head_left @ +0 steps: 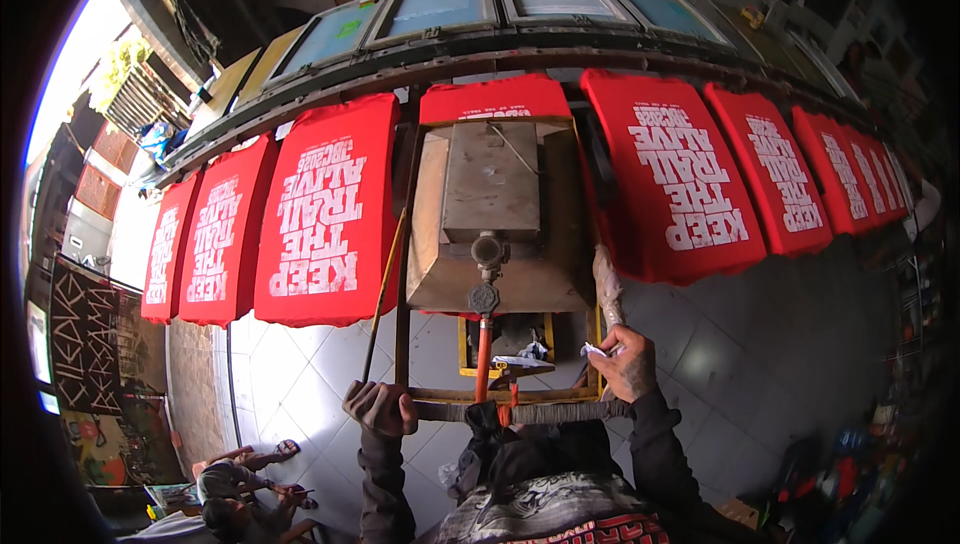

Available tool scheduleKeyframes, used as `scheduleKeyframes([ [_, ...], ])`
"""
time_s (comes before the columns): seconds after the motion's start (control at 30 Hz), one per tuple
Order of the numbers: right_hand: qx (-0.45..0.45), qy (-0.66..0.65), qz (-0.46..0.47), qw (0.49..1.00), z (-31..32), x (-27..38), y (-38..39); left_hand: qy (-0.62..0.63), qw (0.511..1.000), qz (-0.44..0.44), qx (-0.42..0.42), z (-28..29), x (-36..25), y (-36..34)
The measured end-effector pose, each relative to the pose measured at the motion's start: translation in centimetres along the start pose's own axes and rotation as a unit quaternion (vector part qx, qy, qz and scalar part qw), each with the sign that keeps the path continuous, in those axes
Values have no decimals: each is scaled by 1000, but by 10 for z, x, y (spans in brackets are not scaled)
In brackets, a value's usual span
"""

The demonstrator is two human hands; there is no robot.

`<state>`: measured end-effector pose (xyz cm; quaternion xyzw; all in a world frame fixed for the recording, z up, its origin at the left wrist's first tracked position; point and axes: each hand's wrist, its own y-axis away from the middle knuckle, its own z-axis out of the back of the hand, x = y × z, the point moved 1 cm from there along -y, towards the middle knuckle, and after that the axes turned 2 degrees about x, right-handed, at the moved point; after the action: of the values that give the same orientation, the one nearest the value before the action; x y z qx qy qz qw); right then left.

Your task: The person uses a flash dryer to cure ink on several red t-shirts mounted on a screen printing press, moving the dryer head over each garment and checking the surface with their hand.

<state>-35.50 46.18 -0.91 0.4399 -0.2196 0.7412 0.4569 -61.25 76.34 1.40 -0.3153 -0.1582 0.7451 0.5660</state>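
Observation:
In front of me a wheeled-looking frame carries a brownish metal hood (430,274) with a box on top, a valve fitting (485,299) and an orange hose (483,354). A cloth-wrapped handlebar (560,413) crosses its near end. My left hand (380,409) is closed round the bar's left end, where a thin yellow-and-black rod (380,304) also meets the fingers. At the bar's right end, my right hand (630,364) is closed on a small crumpled white scrap (594,350). Just beyond it hangs a whitish wrapped length (607,289). The hood partly hides a red T-shirt (490,97).
Several red T-shirts with white print (330,214) (680,184) lie in a row on both sides of the hood. Framed screens (435,12) lean along the rail (350,71) behind. A seated person (245,489) is at lower left on the tiled floor (310,384).

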Motion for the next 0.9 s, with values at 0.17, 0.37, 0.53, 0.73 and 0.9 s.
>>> scheduleKeyframes([
  [0.17,-7,14,-17,1000,4,-12,9,-2,1000,-18,-10,2,-6,-6],
  [0.37,-8,33,4,999,14,-1,14,20,999,-43,-26,1,-9,-8],
  [0.53,-7,65,-13,998,24,-3,16,36,997,-64,-32,-10,-8,-15],
  [0.73,-10,75,-39,996,45,-12,4,71,993,-71,-64,-39,-18,-27],
  [0.9,-14,103,-45,994,64,-21,-10,90,988,-73,-98,-58,-36,-39],
])
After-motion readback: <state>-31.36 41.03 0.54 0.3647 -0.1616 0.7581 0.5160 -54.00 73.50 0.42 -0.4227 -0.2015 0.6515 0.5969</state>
